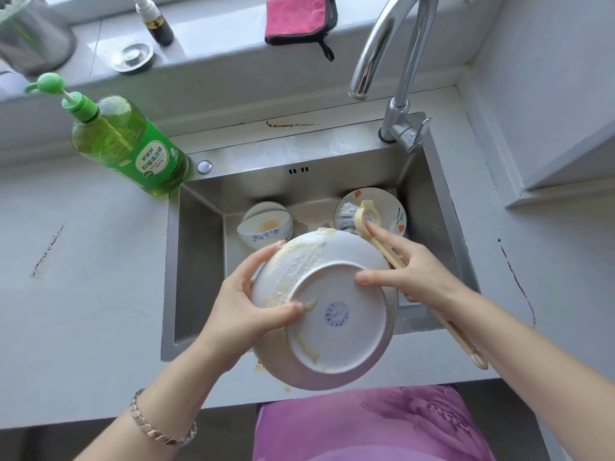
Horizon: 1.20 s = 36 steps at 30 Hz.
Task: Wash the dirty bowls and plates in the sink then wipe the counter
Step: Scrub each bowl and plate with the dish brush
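A large white plate (336,331) smeared with yellowish residue is held tilted over the steel sink (199,271), its underside facing me. My left hand (253,307) grips its left rim, thumb on the base. My right hand (412,271) holds a beige dish brush (362,217) by the handle, index finger stretched along it and thumb pressing the plate's base. The bristles sit behind the plate's far rim. Inside the sink lie a small white bowl (266,224) with blue pattern and a flowered plate (389,201).
A green dish-soap pump bottle (129,148) stands on the grey counter (83,294) at the sink's back left corner. The chrome faucet (396,68) rises at the back right. A pink cloth (299,18), a sink strainer (133,58) and a dark bottle (159,28) rest on the windowsill.
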Tool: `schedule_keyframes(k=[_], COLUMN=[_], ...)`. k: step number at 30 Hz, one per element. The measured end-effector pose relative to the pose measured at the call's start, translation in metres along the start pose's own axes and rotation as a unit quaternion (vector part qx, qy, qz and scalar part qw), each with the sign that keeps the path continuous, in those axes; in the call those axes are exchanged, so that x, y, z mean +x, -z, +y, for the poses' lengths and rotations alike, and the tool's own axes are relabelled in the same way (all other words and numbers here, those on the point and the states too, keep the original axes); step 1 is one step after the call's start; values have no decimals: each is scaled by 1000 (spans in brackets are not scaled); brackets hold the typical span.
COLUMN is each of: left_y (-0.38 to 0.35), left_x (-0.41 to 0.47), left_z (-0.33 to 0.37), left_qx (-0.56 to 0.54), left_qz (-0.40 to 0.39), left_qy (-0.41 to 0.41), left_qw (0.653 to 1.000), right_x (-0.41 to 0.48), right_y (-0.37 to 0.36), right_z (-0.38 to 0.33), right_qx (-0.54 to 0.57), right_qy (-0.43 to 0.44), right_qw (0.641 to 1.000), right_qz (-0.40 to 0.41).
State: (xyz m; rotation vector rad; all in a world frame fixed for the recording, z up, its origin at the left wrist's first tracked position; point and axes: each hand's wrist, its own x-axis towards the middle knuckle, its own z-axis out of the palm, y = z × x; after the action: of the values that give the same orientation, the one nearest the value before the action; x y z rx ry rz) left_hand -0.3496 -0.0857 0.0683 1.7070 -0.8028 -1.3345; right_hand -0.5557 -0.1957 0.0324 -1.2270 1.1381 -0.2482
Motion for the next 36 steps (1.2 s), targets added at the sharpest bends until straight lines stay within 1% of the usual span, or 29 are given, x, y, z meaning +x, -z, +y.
schedule_keyframes(k=[6, 8, 11, 12, 13, 15, 17, 18, 19, 20, 23, 24, 25, 28, 29, 32, 33, 36], left_y=[-7, -9, -6, -4, -4, -3, -4, -4, -4, -3, -4, -5, -6, -6, -5, -4, -4, -3], left_x=[-5, -5, -4, -4, -4, -3, 0, 1, 1, 0, -8, -10, -11, -8, -8, -9, -9, -5], left_z=[-2, -1, 2, 3, 5, 8, 10, 10, 10, 11, 15, 17, 18, 18, 18, 20, 21, 21], left_qx=[-11, -8, 14, 27, 45, 82, 103, 107, 109, 115, 152, 163, 171, 169, 171, 180, 181, 184], left_qz=[20, 33, 66, 78, 88, 106, 120, 126, 132, 135, 131, 128, 126, 133, 135, 132, 132, 137], left_qy=[-35, -43, -63, -71, -78, -93, -103, -106, -107, -107, -121, -129, -134, -135, -139, -142, -143, -139], left_qw=[999, 998, 996, 994, 992, 987, 982, 980, 979, 978, 972, 970, 968, 967, 966, 964, 964, 963], right_x=[0, -2, -6, -10, -16, -31, -46, -48, -46, -40, -19, -17, -20, -39, -40, -25, -23, -27], right_y=[4, 4, 11, 13, 13, -1, -26, -35, -37, -33, -14, -13, -17, -32, -32, -17, -15, -23], right_z=[2, -1, -7, -12, -18, -29, -33, -33, -33, -34, -36, -37, -39, -43, -44, -38, -36, -39], right_qx=[-1, -7, -63, -74, -78, -86, -136, -168, -184, -171, -114, -109, -104, -110, -110, -89, -84, -67], right_qy=[16, 30, 77, 92, 103, 122, 162, 181, 192, 185, 101, 90, 93, 152, 156, 93, 87, 117], right_qw=[1000, 999, 985, 980, 980, 986, 977, 969, 964, 968, 987, 988, 989, 982, 982, 992, 993, 991], right_qz=[-16, 26, 138, 157, 150, 76, 0, -15, -17, -7, 55, 56, 43, -4, -12, 4, 9, -16])
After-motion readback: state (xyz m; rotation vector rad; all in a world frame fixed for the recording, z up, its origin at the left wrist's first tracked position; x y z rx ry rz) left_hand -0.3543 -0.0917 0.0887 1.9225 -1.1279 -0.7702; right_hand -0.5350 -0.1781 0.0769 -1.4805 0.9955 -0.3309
